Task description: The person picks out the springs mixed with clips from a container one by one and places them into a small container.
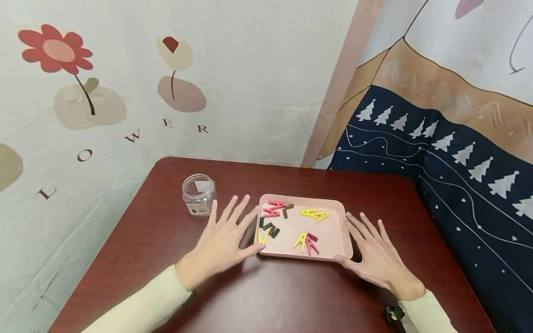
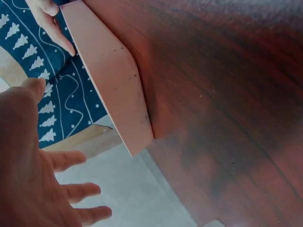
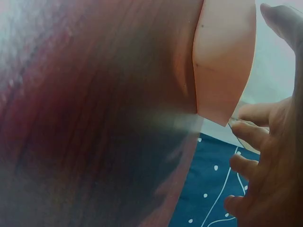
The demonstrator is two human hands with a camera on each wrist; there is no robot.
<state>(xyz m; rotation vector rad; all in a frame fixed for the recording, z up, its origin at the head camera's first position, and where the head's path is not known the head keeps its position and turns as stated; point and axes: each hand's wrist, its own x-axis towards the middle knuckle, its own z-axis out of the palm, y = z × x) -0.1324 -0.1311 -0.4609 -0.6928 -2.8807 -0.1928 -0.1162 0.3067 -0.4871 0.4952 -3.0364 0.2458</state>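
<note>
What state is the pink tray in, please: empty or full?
Partly filled: in the head view, small pink pieces, yellow pieces and dark coils lie in the tray, with bare floor showing between them.

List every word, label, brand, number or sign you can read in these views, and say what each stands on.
"L O W E R": spaced dark-red letters on the white, flower-printed fabric hanging.
Too small and blurred to read: the label on the clear, wide-mouthed jar.
No other text can be made out, including on the pink, rounded rectangular tray.
</note>
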